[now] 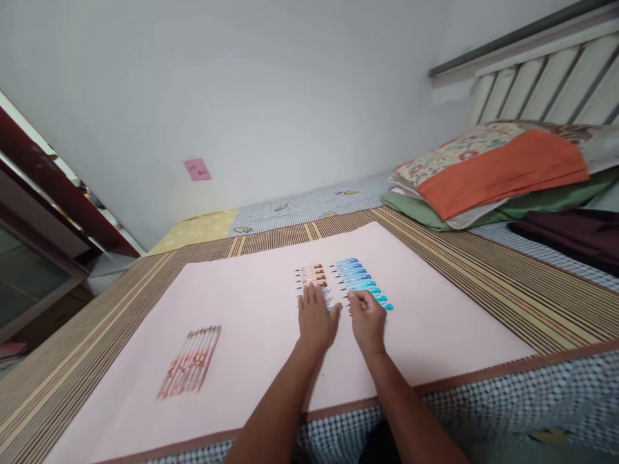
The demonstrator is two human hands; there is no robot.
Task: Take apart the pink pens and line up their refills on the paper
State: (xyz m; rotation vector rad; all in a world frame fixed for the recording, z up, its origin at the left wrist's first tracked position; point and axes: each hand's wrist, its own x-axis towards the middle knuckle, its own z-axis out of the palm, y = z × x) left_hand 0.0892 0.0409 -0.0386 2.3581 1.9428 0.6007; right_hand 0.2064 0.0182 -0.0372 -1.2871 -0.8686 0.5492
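Note:
My left hand (316,316) lies flat with fingers stretched over the lower part of a column of brown and whitish pens (309,274), hiding some of them. Close beside it, my right hand (368,320) is closed in a pinch at the dark-tipped end of a teal pen (388,307), low in a second column. Above that pen, a row of blue pens (352,270) runs from blue down to turquoise, tips pointing left. The gripped part is mostly hidden by my fingers. All of them rest on a pale pink sheet (256,361).
A set of clear pens with reddish patterns (191,364) lies side by side on the left of the sheet. Under the sheet is a striped mat (111,309). Folded bedding with an orange panel (507,171) is stacked at the right, and a dark purple cloth (575,235) lies nearer.

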